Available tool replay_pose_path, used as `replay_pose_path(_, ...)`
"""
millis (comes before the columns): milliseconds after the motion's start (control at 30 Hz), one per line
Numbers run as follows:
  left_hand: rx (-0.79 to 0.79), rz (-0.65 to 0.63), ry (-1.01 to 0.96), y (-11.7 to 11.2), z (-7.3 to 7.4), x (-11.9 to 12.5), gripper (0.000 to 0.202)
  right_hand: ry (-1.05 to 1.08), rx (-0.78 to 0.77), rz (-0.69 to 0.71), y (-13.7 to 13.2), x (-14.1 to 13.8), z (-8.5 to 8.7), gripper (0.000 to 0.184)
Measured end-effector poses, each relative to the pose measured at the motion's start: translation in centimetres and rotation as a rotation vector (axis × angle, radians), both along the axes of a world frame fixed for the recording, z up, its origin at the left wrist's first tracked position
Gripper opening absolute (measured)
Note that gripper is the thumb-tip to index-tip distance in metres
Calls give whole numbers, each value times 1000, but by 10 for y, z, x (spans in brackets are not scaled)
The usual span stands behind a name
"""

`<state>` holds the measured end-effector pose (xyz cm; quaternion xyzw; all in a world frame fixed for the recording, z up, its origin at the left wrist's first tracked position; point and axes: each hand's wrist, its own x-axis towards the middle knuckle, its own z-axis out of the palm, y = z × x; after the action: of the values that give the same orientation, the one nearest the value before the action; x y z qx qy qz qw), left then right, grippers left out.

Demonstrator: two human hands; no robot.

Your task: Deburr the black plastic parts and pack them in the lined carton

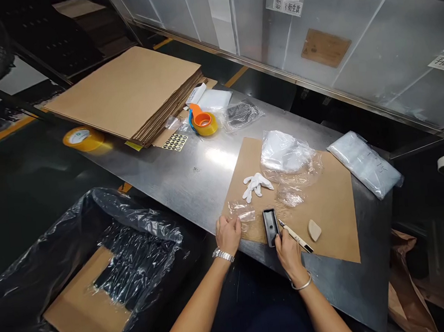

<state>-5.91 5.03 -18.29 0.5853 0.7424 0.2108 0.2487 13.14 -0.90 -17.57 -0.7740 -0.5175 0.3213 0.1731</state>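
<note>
Metal surface [163, 182] w/ cardboard stack [127, 94] at its far L end & brown sheet [333, 199] nearer: person's L hand [228, 234], grip pinching a clear plastic bag [246, 213] by the sheet's near-L edge; R hand [289, 251], grip pinching the near end of a black tray [270, 223], just L of a slim beige tool [296, 237].

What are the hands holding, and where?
The right hand holds the black tray by its near end. The left hand touches clear plastic; its grip is unclear.
</note>
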Motion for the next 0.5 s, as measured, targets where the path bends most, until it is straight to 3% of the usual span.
replay_pose_path(200, -85, -119, -132, -6, -12, 5, 23, 307, -31, 47, -18, 6, 9, 29)
replay_pose_path(333, -132, -164, -259, -7, -19, 4, 25, 507, -129, 105, -23, 5, -3, 42)
replay_pose_path(500, -125, -211, -384, -11, -18, 1, 24, 520, -146, 93, -17, 6, -21, 44)
